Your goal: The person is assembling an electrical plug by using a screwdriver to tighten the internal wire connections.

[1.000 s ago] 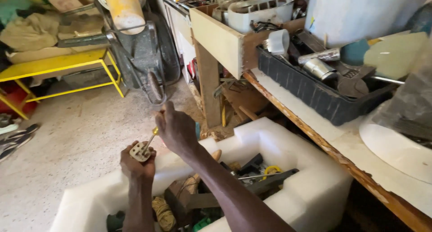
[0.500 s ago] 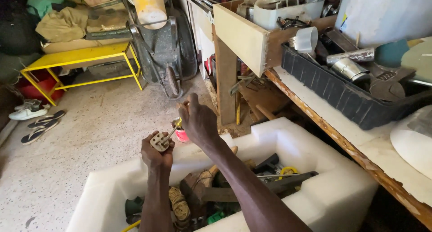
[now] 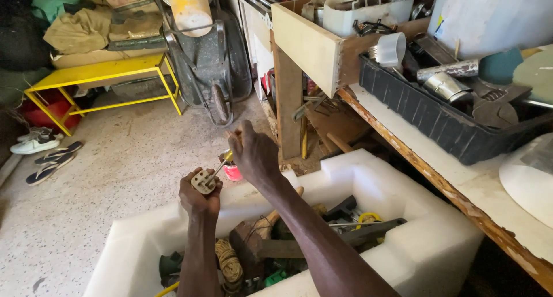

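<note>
My left hand (image 3: 196,200) grips a small cream electrical plug (image 3: 203,180), held up over a white foam box. My right hand (image 3: 256,154) is closed around the yellow handle of a screwdriver (image 3: 222,164). Its metal shaft runs down and left, with the tip set into the plug. Both hands hover above the near-left part of the box.
The white foam box (image 3: 397,216) holds rope, a hammer and several tools. A wooden workbench (image 3: 461,182) with a black crate (image 3: 426,118) runs along the right. A wheelbarrow (image 3: 207,61), a yellow metal frame (image 3: 98,78) and sandals (image 3: 49,153) stand on the concrete floor.
My hands keep the same grip on plug and screwdriver. The view has shifted, so the hands sit slightly lower and more central; the screwdriver stays in the plug.
</note>
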